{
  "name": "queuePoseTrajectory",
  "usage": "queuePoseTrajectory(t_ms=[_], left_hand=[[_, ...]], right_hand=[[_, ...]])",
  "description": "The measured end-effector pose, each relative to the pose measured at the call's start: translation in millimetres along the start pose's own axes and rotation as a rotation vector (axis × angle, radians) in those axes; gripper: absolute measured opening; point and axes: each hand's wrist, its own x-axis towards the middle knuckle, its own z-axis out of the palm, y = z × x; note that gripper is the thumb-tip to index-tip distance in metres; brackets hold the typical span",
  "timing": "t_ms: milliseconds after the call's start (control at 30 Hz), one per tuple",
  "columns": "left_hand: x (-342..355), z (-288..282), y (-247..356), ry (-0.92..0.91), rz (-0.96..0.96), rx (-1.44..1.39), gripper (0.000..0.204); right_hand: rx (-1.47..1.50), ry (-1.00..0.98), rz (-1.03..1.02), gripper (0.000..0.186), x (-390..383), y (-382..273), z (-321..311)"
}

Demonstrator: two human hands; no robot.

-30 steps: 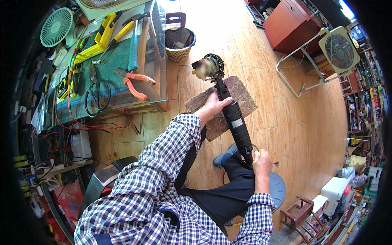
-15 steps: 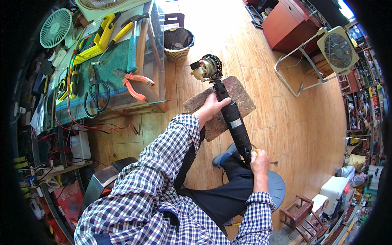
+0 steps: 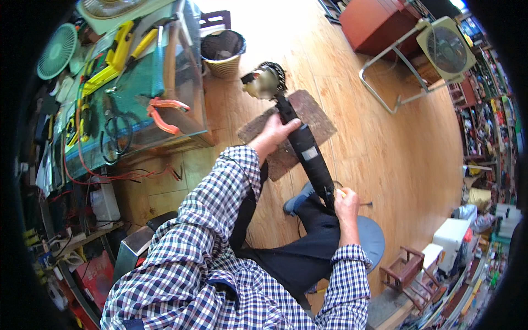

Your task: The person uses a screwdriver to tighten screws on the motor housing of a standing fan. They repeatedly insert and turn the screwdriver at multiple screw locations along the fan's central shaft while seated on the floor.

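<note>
A long black cylindrical power tool [image 3: 311, 155] slants across the middle, its far end carrying a pale metal head [image 3: 262, 85] with a dark, perforated-looking disc. My left hand [image 3: 273, 133] is wrapped round its upper body, thumb lying across the top. At the near end of the tool, my right hand [image 3: 346, 205] is closed on a small yellow-handled tool [image 3: 342, 193], mostly hidden by the fingers. The tip of that small tool cannot be made out. Beneath the power tool, a rough brownish slab [image 3: 313, 115] lies on the floor.
A glass-topped table [image 3: 187, 118] at left holds orange-handled pliers [image 3: 165, 113], black-handled scissors [image 3: 114, 132] and a green fan [image 3: 57, 50]. Beyond stands a lined wicker bin [image 3: 223, 52]. At right are a framed fan [image 3: 446, 50], a small wooden stool [image 3: 404, 269] and crowded shelves [image 3: 487, 110].
The whole view has shifted, so the table and power tool sit slightly further left and up. Both hands keep their holds. The disc end looks blurred now.
</note>
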Motion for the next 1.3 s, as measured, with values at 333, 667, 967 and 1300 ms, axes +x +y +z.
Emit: queuePoseTrajectory(t_ms=[333,667,967,1300], left_hand=[[8,-4,-4,0.033,-0.062,0.171,0.054],[10,-11,0,-0.068,-0.142,0.072,0.059],[22,-24,-9,-0.068,-0.166,0.085,0.056],[18,-26,0,-0.08,-0.182,0.124,0.058]], right_hand=[[-0.008,0.103,-0.057,0.024,6,-3,4],[0.052,0.111,0.08,0.026,9,4,15],[0.229,0.235,-0.054,0.021,-18,0,4],[0.32,0.197,-0.077,0.018,-56,-15,-6]])
